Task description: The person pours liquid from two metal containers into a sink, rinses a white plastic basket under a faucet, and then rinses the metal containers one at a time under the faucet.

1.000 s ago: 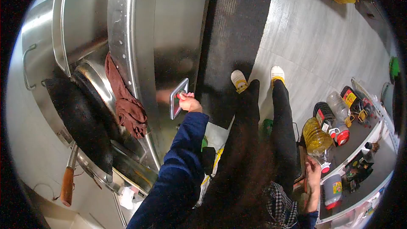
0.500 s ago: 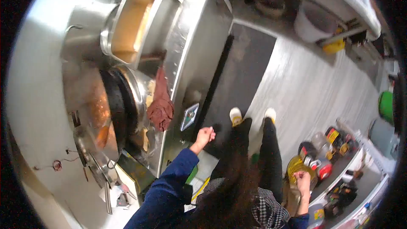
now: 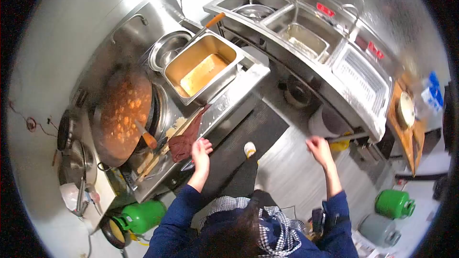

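My left hand (image 3: 202, 154) hovers at the front edge of the stove counter, its fingers loosely apart and holding nothing. Beside it a crumpled brown cloth (image 3: 180, 148) hangs over that edge. Further left, a large wok (image 3: 112, 149) holds reddish-brown food (image 3: 125, 114) in sauce, and a wooden-handled utensil (image 3: 149, 140) rests in it. My right hand (image 3: 319, 149) is out over the floor on the right, with fingers curled in and nothing visible in them. A deep steel pan (image 3: 226, 77) with some brownish liquid stands on the counter behind the cloth.
A steel sink unit (image 3: 306, 74) runs along the back, with a white draining basket (image 3: 361, 77) in its right part. At the right is a wooden board (image 3: 406, 136). Green gas cylinders (image 3: 146, 216) stand on the floor at both sides. A dark mat (image 3: 265, 122) lies along the counter.
My view has swung up and round toward the sinks. My right hand is no longer over the bottle shelf and is now in front of me. My left hand's fingers have loosened, close to the cloth.
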Demonstrator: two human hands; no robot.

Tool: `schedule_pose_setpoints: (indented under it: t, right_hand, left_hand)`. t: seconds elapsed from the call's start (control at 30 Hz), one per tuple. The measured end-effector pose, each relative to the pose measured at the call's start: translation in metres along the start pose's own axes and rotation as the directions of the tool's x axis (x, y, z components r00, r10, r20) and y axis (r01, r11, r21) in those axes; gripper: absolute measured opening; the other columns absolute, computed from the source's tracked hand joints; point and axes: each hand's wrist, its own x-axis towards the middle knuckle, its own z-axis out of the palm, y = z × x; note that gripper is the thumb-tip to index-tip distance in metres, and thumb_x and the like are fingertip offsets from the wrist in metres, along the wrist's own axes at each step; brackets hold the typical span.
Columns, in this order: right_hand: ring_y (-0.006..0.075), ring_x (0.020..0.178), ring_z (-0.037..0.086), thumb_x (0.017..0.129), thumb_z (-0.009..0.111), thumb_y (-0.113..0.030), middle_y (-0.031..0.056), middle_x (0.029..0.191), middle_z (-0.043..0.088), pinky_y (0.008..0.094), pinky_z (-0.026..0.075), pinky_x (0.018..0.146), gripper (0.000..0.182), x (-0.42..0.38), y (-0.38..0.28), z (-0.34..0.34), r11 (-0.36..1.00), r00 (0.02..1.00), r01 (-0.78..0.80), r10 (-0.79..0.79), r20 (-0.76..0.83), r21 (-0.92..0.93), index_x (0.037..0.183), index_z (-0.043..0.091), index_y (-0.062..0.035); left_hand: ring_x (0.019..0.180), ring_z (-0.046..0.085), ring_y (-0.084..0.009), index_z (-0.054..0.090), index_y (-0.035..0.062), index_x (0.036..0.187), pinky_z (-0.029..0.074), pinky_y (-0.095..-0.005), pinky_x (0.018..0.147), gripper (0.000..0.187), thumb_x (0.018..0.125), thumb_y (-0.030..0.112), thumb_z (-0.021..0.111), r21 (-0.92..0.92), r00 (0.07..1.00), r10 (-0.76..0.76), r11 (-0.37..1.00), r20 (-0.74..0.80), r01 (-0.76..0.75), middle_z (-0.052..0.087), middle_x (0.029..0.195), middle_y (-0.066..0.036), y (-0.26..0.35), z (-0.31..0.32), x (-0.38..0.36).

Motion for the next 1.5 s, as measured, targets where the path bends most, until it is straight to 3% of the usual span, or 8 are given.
schedule_pose_setpoints:
  t: [0.07,0.27,0.3,0.5,0.9,1.03,1.23,1.5]
  right_hand:
    - [0.0228,0.058,0.056,0.08,0.054,-0.025,0.0131,0.062,0.056,0.0335,0.043,0.057,0.026,0.087,-0.052,-0.013,0.963,0.961,0.268,-0.269,-0.066,-0.019,0.074,0.057,-0.0003]
    - [0.0294,0.087,0.058,0.082,0.047,-0.035,0.018,0.092,0.06,0.037,0.045,0.077,0.04,0.312,-0.174,0.033,0.963,0.957,0.266,-0.269,-0.112,-0.035,0.098,0.057,-0.001]
    - [0.0319,0.091,0.056,0.082,0.046,-0.036,0.0191,0.095,0.059,0.0388,0.044,0.08,0.041,0.322,-0.206,0.03,0.977,0.98,0.197,-0.194,0.047,-0.086,0.097,0.057,-0.0004]
    - [0.039,0.09,0.053,0.085,0.038,-0.037,0.0223,0.095,0.057,0.0441,0.041,0.081,0.044,0.425,-0.231,0.103,0.965,0.956,0.261,-0.254,0.143,-0.031,0.089,0.059,0.0011]
    - [0.0395,0.087,0.054,0.086,0.037,-0.037,0.0247,0.088,0.057,0.0436,0.042,0.077,0.044,0.454,-0.257,0.132,0.942,0.943,0.329,-0.331,0.02,0.074,0.083,0.057,0.0026]
    - [0.0361,0.088,0.055,0.087,0.039,-0.036,0.0243,0.088,0.058,0.0392,0.042,0.077,0.044,0.466,-0.234,0.151,0.917,0.912,0.3,-0.357,0.202,0.264,0.093,0.058,0.004]
    - [0.0328,0.081,0.058,0.088,0.04,-0.033,0.0209,0.083,0.06,0.0363,0.043,0.072,0.04,0.447,-0.235,0.132,0.941,0.931,0.318,-0.333,0.15,0.114,0.092,0.057,0.0034]
    - [0.029,0.072,0.056,0.091,0.036,-0.028,0.0199,0.076,0.058,0.0346,0.042,0.067,0.038,0.402,-0.212,0.063,0.872,0.926,0.26,-0.347,0.15,0.414,0.086,0.055,0.0036]
  left_hand:
    - [0.083,0.053,-0.014,0.042,-0.0005,0.111,0.047,-0.0257,0.067,0.03,0.092,0.022,0.039,0.0,0.984,0.078,0.997,-0.161,-0.079,0.052,0.098,-0.009,0.017,0.013,0.032]
    - [0.108,0.043,-0.0239,0.03,0.0054,0.127,0.04,-0.0361,0.087,0.042,0.09,0.023,0.042,-0.233,0.937,0.104,0.954,-0.333,-0.189,0.036,0.125,-0.014,0.007,0.015,0.123]
    - [0.11,0.042,-0.0265,0.028,0.0048,0.129,0.039,-0.0376,0.089,0.043,0.091,0.024,0.038,-0.212,0.94,0.101,0.961,-0.326,-0.177,0.032,0.129,-0.016,0.009,0.015,0.133]
    - [0.094,0.052,-0.0193,0.037,0.0021,0.122,0.045,-0.0294,0.075,0.037,0.091,0.023,0.039,-0.193,0.934,-0.09,0.981,-0.346,0.023,0.046,0.11,-0.009,0.041,0.027,0.163]
    - [0.072,0.055,-0.0115,0.056,0.0015,0.102,0.046,-0.0256,0.059,0.024,0.088,0.018,0.047,-0.147,0.828,-0.168,0.984,-0.535,0.104,0.058,0.089,-0.003,0.049,0.025,0.187]
    - [0.063,0.052,-0.0093,0.057,-0.0003,0.102,0.045,-0.0234,0.054,0.022,0.087,0.014,0.05,-0.063,0.745,-0.192,0.978,-0.639,0.198,0.058,0.081,-0.002,0.075,0.05,0.181]
    - [0.058,0.047,-0.0062,0.058,-0.0021,0.101,0.044,-0.0224,0.052,0.021,0.086,0.011,0.051,-0.1,0.801,-0.163,0.987,-0.577,0.129,0.053,0.07,0.002,0.074,0.058,0.156]
    - [0.06,0.043,-0.0042,0.055,-0.0045,0.106,0.04,-0.0199,0.053,0.024,0.086,0.008,0.05,-0.025,0.84,-0.021,1.0,-0.542,0.009,0.052,0.073,0.003,0.123,0.093,0.106]
